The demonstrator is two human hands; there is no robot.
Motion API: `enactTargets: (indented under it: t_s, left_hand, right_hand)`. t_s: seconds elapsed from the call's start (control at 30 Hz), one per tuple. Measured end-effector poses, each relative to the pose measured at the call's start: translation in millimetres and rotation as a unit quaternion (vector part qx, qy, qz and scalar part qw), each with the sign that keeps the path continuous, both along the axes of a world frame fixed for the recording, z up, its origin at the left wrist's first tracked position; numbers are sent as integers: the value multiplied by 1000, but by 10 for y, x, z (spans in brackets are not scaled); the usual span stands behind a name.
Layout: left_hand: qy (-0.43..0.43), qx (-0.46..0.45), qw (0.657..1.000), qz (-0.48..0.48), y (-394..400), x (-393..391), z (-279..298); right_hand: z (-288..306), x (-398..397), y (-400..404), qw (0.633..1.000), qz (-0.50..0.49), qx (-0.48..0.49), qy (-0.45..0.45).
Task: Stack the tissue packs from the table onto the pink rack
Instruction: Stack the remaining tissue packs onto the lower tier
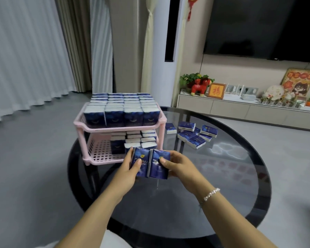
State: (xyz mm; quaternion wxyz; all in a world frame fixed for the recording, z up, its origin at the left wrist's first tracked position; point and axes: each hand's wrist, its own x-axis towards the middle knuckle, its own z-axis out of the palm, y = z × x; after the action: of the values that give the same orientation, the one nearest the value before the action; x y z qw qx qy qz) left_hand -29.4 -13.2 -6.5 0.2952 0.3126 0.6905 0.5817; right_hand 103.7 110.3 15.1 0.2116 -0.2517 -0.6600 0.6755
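Glass table (pixel 222 176) held roughly six loose packs (pixel 193 136), rack (pixel 89 158) top full, bottom perhaps half, left hand (pixel 128 169) and right hand (pixel 176 165) each gripping a held pack (pixel 150 164).

I'm in a home living room: a wall-mounted television (pixel 263 25) hangs above a low media cabinet (pixel 240 108) holding ornaments and a potted plant (pixel 191 79); left of the television hang floor-length curtains (pixel 30 51).

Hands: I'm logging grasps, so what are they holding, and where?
Two tissue packs side by side; left hand on the left edge, right hand on the right.
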Motion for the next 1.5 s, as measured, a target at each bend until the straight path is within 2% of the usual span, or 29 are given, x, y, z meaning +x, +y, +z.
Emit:
enactTargets:
  t_s: [0.13,0.3,0.4,0.47,0.53,0.67,0.8,0.97,1.1,1.2,1.33,1.43,1.5]
  left_hand:
    - [-24,14,1000,-2,-129,-99,26]
    - [-16,-14,999,-35,-262,-276,-36]
    - [-9,5,998,-55,-367,-438,-82]
    - [20,-1,996,-88,-427,-527,-69]
    - [69,-33,990,-121,-467,-594,-80]
    - [199,-148,956,-153,-537,-649,-149]
    - [270,-249,914,-175,-565,-690,-186]
    - [318,-300,881,-182,-532,-654,-208]
    - [342,-287,878,-171,-502,-633,-185]
    - [344,-260,889,-156,-508,-704,-165]
    - [303,-175,929,-119,-578,-917,-2]
    - [301,-149,938,-85,-605,-1050,72]
    - [294,-148,941,-77,-589,-1081,40]
  right_hand:
    - [-27,-281,-228,1000,20,18,-3]
    - [-5,-524,-369,991,30,116,-60]
    - [66,-573,-309,986,104,95,-86]
    - [93,-599,-234,979,162,73,-103]
    - [77,-642,-197,968,197,91,-123]
    - [-5,-697,-226,918,189,271,-218]
    - [97,-724,-249,896,213,317,-227]
    - [222,-852,-256,841,237,405,-270]
    - [264,-993,-281,800,261,456,-291]
    - [306,-1106,-262,783,259,481,-296]
    - [458,-1227,-206,802,234,492,-245]
    - [507,-1353,-189,814,226,500,-192]
    - [446,-1432,-165,818,228,490,-196]
